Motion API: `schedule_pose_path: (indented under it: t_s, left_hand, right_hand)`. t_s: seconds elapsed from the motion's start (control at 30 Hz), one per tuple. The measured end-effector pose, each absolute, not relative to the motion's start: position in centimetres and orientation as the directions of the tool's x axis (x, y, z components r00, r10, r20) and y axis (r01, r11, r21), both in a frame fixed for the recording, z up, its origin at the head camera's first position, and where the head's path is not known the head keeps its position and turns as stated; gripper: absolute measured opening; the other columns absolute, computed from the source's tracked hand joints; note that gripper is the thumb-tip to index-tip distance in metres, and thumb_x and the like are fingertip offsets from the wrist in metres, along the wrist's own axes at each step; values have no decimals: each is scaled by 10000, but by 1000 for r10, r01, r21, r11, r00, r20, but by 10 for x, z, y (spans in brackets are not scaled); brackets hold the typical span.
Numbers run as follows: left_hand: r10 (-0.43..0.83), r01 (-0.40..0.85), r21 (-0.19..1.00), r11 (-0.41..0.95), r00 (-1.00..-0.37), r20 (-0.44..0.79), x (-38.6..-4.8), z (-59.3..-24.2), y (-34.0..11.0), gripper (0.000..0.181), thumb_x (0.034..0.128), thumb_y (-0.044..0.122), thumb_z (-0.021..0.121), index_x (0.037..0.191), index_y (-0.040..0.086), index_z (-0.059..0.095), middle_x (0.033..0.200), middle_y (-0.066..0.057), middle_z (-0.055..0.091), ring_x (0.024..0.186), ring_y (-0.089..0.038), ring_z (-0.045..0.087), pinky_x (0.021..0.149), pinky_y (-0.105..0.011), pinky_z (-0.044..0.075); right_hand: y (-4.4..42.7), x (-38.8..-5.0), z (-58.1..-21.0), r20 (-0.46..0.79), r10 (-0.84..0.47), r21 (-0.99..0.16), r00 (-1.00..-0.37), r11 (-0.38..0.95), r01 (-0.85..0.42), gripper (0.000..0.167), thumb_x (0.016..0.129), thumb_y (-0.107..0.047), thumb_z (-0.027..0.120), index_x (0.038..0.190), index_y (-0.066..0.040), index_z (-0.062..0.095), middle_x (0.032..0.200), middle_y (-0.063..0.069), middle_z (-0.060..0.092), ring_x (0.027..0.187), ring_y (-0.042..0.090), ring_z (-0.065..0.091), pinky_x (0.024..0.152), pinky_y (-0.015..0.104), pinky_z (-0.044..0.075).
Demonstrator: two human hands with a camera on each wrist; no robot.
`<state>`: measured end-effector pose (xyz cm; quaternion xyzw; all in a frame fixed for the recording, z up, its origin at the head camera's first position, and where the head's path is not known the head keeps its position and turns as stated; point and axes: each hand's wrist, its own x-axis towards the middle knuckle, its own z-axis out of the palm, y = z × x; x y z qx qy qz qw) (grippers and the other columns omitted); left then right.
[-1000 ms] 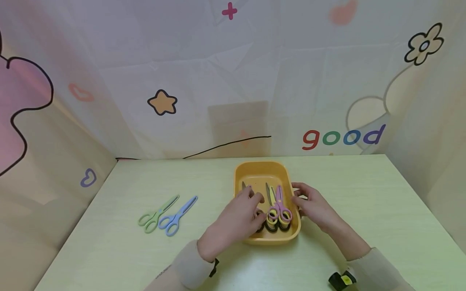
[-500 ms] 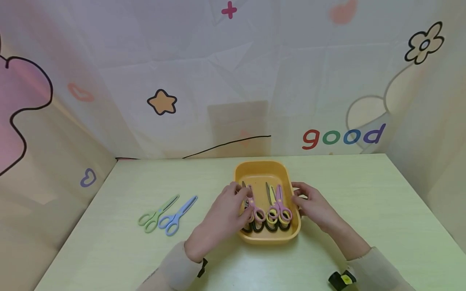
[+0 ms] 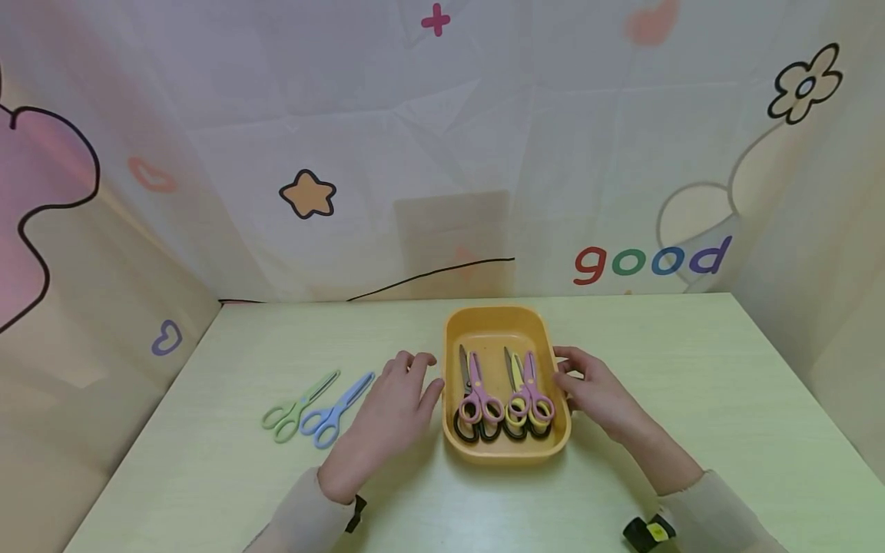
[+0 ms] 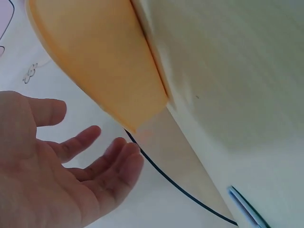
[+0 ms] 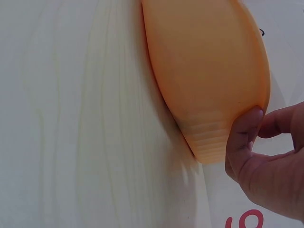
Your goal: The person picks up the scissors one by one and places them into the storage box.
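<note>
A yellow tray (image 3: 501, 319) stands on the table, holding several scissors with their points toward the back. Pink scissors (image 3: 478, 403) lie at its left over black-handled scissors (image 3: 465, 430). More pink scissors (image 3: 531, 399) lie at its right on top of yellow scissors (image 3: 515, 418), with black handles below. My left hand (image 3: 396, 403) hovers left of the tray, fingers loosely bent and holding nothing; the left wrist view shows its bare palm. My right hand (image 3: 601, 392) grips the tray's right rim, its fingers (image 5: 244, 133) against the outer wall.
Green scissors (image 3: 300, 407) and blue scissors (image 3: 339, 411) lie side by side on the table (image 3: 207, 484), left of my left hand. A printed curtain (image 3: 442, 153) rises behind the table's back edge.
My left hand has withdrawn from over the tray toward the left, uncovering the pink and black-handled scissors there. My right hand and the tray have stayed in place.
</note>
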<state>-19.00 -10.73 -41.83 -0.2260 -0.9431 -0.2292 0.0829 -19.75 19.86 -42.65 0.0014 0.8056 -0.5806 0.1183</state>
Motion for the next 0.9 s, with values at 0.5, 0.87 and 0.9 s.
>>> schedule_pose_path:
  t_s: [0.5, 0.87, 0.9]
  left_hand:
    - [275, 262, 240, 935, -961, -24, -189, -420, -150, 364, 1024, 157, 615, 1323, -35, 541, 1209, -239, 506, 1113, -419, 497, 881, -553, 493]
    - [231, 218, 114, 969, -967, -108, -189, -417, -171, 274, 1001, 107, 581, 1184, -92, 543, 1068, -294, 544, 1050, -481, 562, 871, -612, 507]
    - [232, 220, 113, 969, -967, -105, -189, -417, -172, 259, 997, 103, 580, 1162, -93, 545, 1035, -283, 542, 1023, -471, 568, 850, -606, 515]
  right_hand:
    - [199, -198, -428, -191, -134, -937, -972, 318, 140, 507, 1047, -77, 502, 1518, 56, 370, 1174, 195, 461, 920, 263, 546, 686, 289, 563]
    - [200, -199, -430, -167, -140, -942, -976, 314, 116, 483, 1049, -68, 495, 1500, 70, 389, 1153, 195, 467, 876, 244, 553, 661, 271, 550]
    - [200, -200, -430, -167, -139, -942, -976, 315, 116, 482, 1049, -68, 495, 1499, 71, 390, 1153, 196, 467, 875, 244, 554, 661, 270, 550]
